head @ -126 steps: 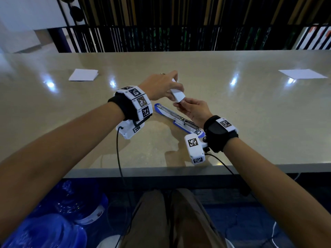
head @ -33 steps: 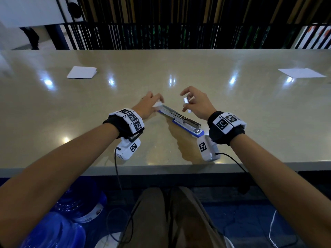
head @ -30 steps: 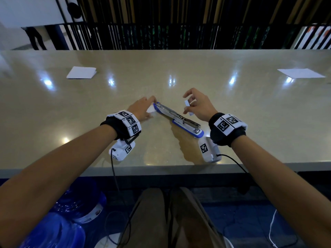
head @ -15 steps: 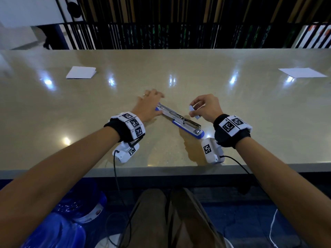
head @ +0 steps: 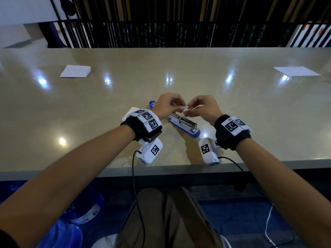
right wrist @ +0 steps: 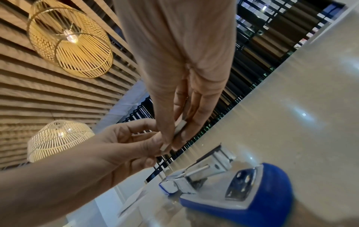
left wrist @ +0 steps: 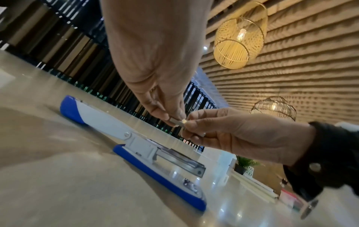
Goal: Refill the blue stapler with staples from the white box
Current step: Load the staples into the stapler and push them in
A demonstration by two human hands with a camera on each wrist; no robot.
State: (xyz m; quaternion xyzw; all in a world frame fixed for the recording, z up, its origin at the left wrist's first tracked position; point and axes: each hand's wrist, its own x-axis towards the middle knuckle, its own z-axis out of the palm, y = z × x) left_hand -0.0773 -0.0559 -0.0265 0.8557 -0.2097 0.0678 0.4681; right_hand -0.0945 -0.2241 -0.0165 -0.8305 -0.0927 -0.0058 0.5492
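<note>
The blue stapler (head: 184, 125) lies flat on the table, swung fully open, with its metal staple channel (left wrist: 174, 158) facing up. Just above it my left hand (head: 180, 110) and right hand (head: 188, 111) meet, and both pinch a short strip of staples (head: 186, 109) by their fingertips. From the left wrist view the strip (left wrist: 177, 122) spans between the two thumbs. In the right wrist view it (right wrist: 179, 126) sits among my right fingers (right wrist: 194, 122) above the stapler (right wrist: 242, 192). The white box (head: 127, 114) lies on the table, mostly hidden behind my left wristband.
A white sheet of paper (head: 76, 71) lies at the far left of the beige table (head: 250, 104), another (head: 296, 71) at the far right. The table's front edge (head: 179, 170) runs close under my wrists. Blue water bottles (head: 84, 210) stand on the floor below.
My left hand has left the stapler's lid and moved right to meet my right hand. Both hands now pinch the staple strip over the open stapler, which has not moved.
</note>
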